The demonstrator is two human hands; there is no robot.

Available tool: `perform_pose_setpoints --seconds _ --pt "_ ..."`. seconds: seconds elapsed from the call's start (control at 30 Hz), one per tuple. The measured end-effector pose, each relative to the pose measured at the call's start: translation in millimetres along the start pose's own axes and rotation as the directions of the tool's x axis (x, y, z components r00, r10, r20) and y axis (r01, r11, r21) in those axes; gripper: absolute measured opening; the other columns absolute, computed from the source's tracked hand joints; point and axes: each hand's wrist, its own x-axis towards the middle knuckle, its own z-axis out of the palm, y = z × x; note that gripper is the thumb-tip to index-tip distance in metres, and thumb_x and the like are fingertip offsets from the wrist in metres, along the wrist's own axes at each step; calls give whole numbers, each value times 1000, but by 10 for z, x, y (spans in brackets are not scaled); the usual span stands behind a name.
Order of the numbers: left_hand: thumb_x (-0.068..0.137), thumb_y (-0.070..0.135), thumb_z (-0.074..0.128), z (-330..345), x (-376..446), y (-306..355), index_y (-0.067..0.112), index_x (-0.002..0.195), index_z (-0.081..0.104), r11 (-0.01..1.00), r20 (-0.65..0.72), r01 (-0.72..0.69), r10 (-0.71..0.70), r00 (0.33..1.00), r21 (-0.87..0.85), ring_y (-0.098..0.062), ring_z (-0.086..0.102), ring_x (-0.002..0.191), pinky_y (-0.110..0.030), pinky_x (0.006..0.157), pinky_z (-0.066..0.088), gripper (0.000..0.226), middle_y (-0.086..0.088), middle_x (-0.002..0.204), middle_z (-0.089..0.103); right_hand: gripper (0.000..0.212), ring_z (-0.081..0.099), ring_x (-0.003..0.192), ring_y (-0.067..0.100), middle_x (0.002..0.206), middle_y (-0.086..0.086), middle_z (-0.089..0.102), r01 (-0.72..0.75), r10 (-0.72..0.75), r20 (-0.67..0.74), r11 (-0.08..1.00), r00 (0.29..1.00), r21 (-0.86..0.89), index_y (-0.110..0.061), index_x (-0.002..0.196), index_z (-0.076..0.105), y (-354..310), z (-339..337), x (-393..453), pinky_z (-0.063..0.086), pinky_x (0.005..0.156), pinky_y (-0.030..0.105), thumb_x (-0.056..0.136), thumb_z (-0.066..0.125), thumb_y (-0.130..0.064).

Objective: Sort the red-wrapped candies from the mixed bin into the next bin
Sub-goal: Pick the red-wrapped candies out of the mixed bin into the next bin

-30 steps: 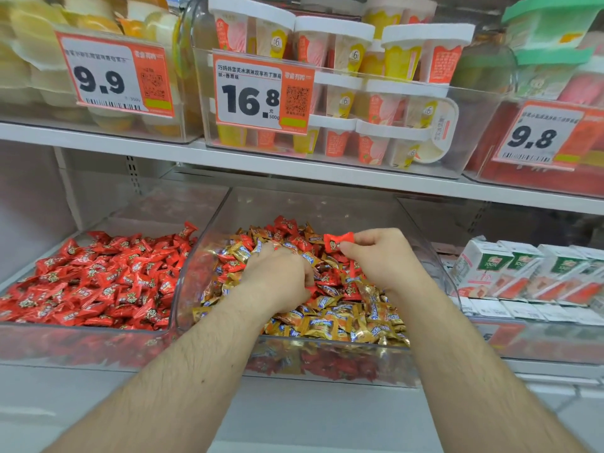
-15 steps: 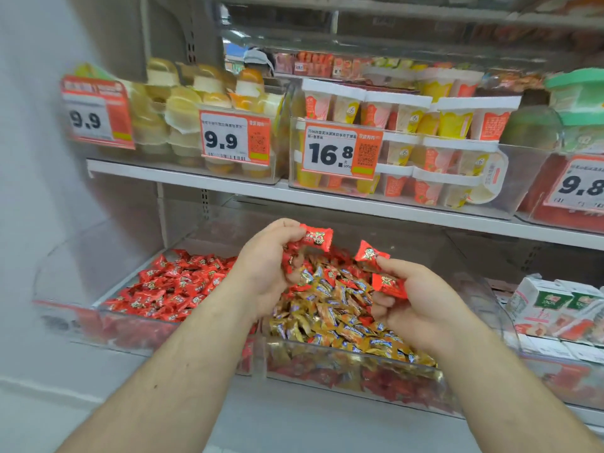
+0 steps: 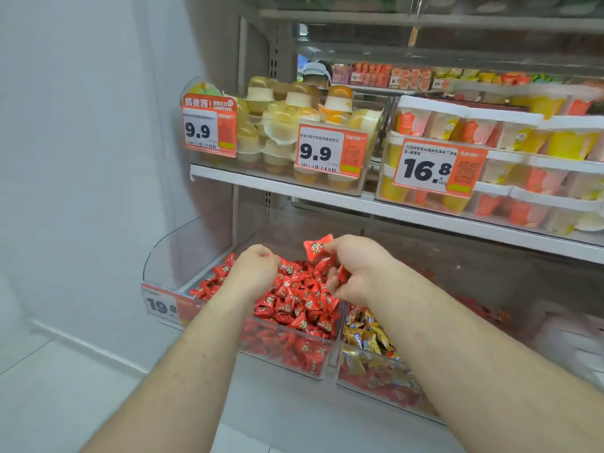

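Both hands over the clear bin of red candies [image 3: 295,305]: right hand [image 3: 356,268] pinching a red-wrapped candy [image 3: 316,247] (more in its palm), left hand [image 3: 255,271] curled, contents hidden. Mixed bin [image 3: 369,346] just right.

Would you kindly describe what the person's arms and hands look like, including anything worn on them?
Both forearms are bare right up to the frame's lower edge, with no sleeves showing. The left hand and right hand wear no gloves, and no rings, watch or bracelets are visible. Fine hair shows along both forearms.
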Motion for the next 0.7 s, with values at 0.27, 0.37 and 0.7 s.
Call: perform_pose_setpoints --seconds 0.27,0.37,0.7 --pt "85 2 46 -6 99 -216 28 141 42 964 100 -105 83 992 244 -14 55 53 -18 39 37 62 -12 133 53 47 56 114 27 136 13 51 59 -61 -27 996 998 -63 -9 142 44 155 305 234 42 99 41 99 53 -25" --pt "86 -4 42 -35 32 -179 28 151 29 959 107 -140 117 987 248 -14 55 55 -22 43 40 74 4 122 57 58 29 145 31 158 15 28 63 -63 34 998 997 15 -8 152 30 181 215 226 25 116 43 101 50 -27" --pt "85 -2 51 557 -490 298 24 129 55 876 155 -477 462 873 74 -7 56 110 -22 94 43 52 6 124 60 16 67 88 23 96 12 68 308 -305 -42 948 951 85 -7 99 62 268 -486 -290 55 85 36 100 52 -19"
